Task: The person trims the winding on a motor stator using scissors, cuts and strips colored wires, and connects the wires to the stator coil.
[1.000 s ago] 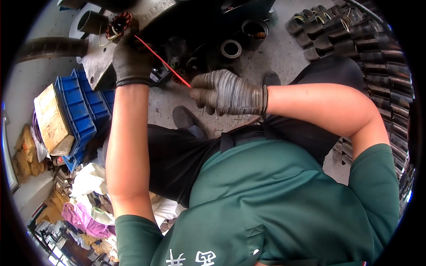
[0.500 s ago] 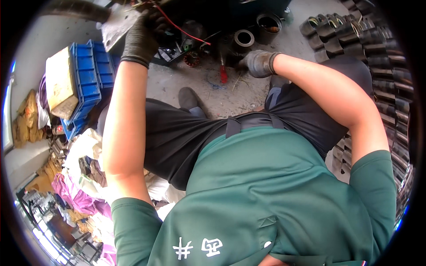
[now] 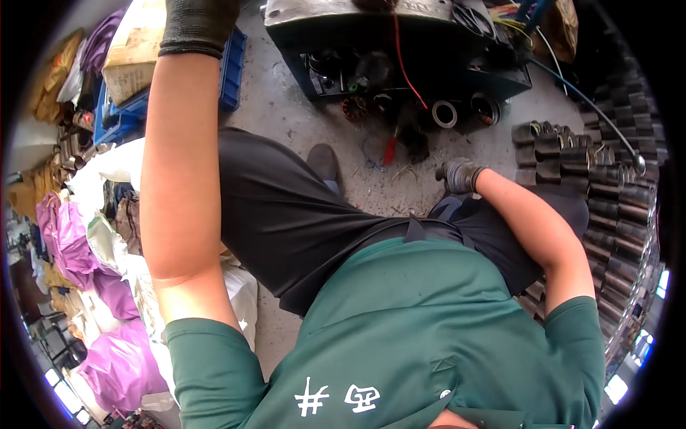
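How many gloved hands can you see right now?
2. The left hand is raised at the top edge, partly cut off. The right hand is low by the concrete floor, near the stacked dark metal cylinders.

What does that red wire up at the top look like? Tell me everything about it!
The red wire is thin and smooth, likely plastic-coated. It hangs from the grey metal block at the top and runs down in a gentle curve over the dark tray of parts, ending near the roll of tape. Neither gloved hand touches it.

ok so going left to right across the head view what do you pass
purple bags → blue crate → left hand → red-handled tool → tape roll → right hand → stacked metal cylinders
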Demonstrator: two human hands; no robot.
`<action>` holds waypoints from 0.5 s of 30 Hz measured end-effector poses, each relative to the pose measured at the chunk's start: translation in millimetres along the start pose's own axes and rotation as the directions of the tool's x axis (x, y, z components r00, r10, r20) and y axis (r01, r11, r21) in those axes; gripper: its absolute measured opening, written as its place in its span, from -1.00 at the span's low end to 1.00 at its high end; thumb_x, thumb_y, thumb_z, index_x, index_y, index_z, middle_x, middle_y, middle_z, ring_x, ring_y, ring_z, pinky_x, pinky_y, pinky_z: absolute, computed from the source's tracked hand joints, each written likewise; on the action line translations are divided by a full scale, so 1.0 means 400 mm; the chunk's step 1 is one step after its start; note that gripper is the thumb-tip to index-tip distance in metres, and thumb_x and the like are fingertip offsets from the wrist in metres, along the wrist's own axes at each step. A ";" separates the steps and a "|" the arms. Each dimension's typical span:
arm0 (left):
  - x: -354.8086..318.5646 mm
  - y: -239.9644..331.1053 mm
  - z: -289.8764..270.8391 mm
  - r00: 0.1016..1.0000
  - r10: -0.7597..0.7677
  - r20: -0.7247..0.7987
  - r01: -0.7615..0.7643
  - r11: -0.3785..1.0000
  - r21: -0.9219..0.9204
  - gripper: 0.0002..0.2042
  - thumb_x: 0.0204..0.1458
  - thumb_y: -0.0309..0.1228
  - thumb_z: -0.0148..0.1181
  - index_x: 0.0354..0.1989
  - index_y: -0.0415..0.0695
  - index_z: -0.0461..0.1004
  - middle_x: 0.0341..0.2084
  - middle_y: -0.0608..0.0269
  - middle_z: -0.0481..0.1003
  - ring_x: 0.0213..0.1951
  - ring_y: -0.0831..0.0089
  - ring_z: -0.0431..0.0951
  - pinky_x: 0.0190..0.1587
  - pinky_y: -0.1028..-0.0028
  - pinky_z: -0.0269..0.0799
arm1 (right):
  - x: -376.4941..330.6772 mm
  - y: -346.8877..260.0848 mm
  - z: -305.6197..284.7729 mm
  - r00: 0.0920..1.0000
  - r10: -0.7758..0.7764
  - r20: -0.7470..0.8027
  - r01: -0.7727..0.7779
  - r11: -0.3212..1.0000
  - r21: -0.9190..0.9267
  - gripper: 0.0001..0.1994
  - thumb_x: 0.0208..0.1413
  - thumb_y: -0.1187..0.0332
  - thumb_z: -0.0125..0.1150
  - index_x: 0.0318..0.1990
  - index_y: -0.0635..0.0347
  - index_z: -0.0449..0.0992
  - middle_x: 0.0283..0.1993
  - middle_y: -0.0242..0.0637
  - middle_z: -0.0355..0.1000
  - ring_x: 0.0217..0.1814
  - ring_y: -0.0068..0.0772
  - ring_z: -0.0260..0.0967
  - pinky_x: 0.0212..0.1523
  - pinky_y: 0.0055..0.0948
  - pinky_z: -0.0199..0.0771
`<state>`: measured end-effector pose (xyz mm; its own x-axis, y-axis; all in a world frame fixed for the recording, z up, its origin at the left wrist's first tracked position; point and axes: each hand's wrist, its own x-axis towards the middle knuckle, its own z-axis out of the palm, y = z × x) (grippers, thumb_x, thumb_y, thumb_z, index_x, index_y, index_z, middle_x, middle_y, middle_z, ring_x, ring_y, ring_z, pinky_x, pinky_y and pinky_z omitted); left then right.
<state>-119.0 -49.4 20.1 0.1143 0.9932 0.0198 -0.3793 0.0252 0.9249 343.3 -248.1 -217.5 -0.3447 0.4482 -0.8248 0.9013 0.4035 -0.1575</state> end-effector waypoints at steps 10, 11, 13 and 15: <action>0.045 -0.002 -0.249 0.985 0.042 -0.165 -0.029 0.996 0.078 -0.68 0.33 -0.20 0.16 0.04 -0.21 0.55 -0.19 0.16 0.61 -0.21 0.31 0.58 -0.12 0.41 0.49 | 0.176 -0.052 -0.052 0.926 0.236 0.294 -0.257 0.966 0.035 -0.24 0.05 0.22 0.16 0.48 0.21 0.24 0.19 0.15 0.52 0.11 0.16 0.55 0.11 0.04 0.54; 0.055 -0.012 -0.255 0.986 0.038 -0.164 -0.025 0.997 0.079 -0.68 0.33 -0.20 0.16 0.04 -0.21 0.55 -0.19 0.16 0.61 -0.20 0.31 0.58 -0.11 0.41 0.49 | 0.260 0.004 0.013 0.983 0.158 0.093 -0.161 0.986 0.034 -0.29 0.09 0.21 0.16 0.44 0.19 0.28 0.18 0.16 0.52 0.11 0.19 0.53 0.14 0.03 0.52; 0.064 -0.033 -0.275 0.984 0.025 -0.174 -0.011 0.997 0.083 -0.68 0.33 -0.20 0.16 0.04 -0.21 0.55 -0.18 0.16 0.61 -0.19 0.30 0.58 -0.10 0.41 0.49 | 0.396 0.089 0.109 0.965 0.021 -0.262 -0.015 1.000 0.022 -0.37 0.14 0.19 0.16 0.39 0.18 0.35 0.16 0.16 0.53 0.13 0.23 0.50 0.20 0.01 0.48; 0.061 -0.039 -0.301 0.981 0.017 -0.194 0.002 0.995 0.098 -0.67 0.33 -0.20 0.17 0.04 -0.21 0.56 -0.17 0.15 0.61 -0.18 0.30 0.59 -0.08 0.40 0.49 | 0.474 0.091 0.128 0.730 -0.075 -0.679 0.041 0.997 -0.065 -0.46 0.19 0.17 0.15 0.30 0.18 0.44 0.15 0.18 0.52 0.17 0.28 0.46 0.25 0.01 0.42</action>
<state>-221.0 -11.9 -39.7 -0.0723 0.9966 -0.0388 -0.2876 0.0164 0.9576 324.0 -189.3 -407.4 -0.4971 0.8390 -0.2214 0.8673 0.4729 -0.1554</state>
